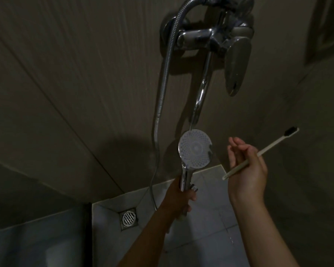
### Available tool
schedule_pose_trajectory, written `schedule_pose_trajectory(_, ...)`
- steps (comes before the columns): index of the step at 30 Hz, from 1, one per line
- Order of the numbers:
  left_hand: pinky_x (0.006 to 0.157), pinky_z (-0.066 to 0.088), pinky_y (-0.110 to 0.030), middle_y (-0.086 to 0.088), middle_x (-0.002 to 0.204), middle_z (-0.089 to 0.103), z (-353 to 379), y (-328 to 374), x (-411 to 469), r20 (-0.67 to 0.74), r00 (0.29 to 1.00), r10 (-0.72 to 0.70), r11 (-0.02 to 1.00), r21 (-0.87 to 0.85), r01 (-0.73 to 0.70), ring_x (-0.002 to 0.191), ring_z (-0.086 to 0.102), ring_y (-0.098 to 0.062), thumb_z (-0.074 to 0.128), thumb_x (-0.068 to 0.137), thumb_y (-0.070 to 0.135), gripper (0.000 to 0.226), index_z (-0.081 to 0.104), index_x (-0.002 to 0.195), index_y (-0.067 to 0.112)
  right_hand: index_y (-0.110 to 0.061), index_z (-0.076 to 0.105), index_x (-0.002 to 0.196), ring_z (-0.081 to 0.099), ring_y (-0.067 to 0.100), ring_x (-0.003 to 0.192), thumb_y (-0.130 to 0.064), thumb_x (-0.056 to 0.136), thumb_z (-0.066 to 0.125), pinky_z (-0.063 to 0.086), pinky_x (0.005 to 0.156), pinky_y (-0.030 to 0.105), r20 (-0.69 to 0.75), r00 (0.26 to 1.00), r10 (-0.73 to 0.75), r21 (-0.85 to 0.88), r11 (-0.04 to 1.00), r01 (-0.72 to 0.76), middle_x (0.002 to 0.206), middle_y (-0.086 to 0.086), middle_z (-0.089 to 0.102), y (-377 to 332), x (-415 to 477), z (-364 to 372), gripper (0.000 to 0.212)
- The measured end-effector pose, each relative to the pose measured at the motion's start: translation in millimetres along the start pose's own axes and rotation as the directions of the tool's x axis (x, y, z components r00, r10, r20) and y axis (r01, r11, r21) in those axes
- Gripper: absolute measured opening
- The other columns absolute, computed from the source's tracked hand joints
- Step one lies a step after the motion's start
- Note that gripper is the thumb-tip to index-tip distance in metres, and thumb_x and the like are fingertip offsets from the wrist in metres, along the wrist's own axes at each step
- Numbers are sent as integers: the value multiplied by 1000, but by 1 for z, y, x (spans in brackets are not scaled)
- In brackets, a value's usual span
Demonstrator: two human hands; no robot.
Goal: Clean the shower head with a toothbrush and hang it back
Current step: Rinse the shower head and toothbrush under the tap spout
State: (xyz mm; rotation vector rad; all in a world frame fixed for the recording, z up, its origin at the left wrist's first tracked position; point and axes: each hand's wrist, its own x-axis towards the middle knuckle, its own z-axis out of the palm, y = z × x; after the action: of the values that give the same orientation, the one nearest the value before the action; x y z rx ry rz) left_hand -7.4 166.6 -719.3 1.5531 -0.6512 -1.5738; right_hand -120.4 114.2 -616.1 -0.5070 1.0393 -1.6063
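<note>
A round chrome shower head [195, 148] with a white dotted face is turned toward me, just below the tap spout [200, 99]. My left hand [178, 197] grips its chrome handle from below. Its metal hose [162, 89] loops up to the mixer [210, 37] at the top. To the right, my right hand [247, 170] holds a pale toothbrush [268, 149] by the handle, its dark bristles up at the far right, apart from the shower head. A thin stream of water falls below the shower head.
A chrome lever [237, 62] hangs from the mixer on the dim tiled wall. A square metal floor drain [128, 218] sits in the grey floor tiles below left. A dark frame edge [324, 29] shows at the top right.
</note>
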Motion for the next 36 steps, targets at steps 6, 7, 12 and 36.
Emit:
schedule_pose_trajectory(6,35,41,-16,-13,91,60,-5,2,-1,-38,999,24,997,-71,-26,39,56,-1,60,85,-1,31,50,112,11,-10,55,73,64,20,108,-6,98,33,49,88,26,25,1000,-8,2,1000,8,102,9,65,1,0,3,34)
schedule_pose_trajectory(7,34,41,-16,-15,93,59,-6,3,0,-45,998,34,997,-69,-37,37,55,-1,60,87,1,33,49,117,9,-10,55,73,64,20,108,-6,98,33,49,87,26,27,1000,-8,3,1000,8,102,9,65,0,1,4,34)
schedule_pose_trajectory(12,32,38,-16,-18,90,58,-1,8,6,-53,997,52,997,-59,-55,34,52,-2,64,83,3,43,47,122,0,-10,55,73,62,22,111,-7,99,33,49,89,27,44,999,-22,-3,1000,22,105,11,65,-3,2,8,34)
schedule_pose_trajectory(36,37,39,-21,-9,84,62,30,46,-31,54,998,-11,996,92,6,44,50,-19,61,78,-2,32,51,98,20,-20,66,61,63,22,113,-10,99,34,48,94,28,256,962,-89,41,996,81,111,11,69,-76,-6,65,51)
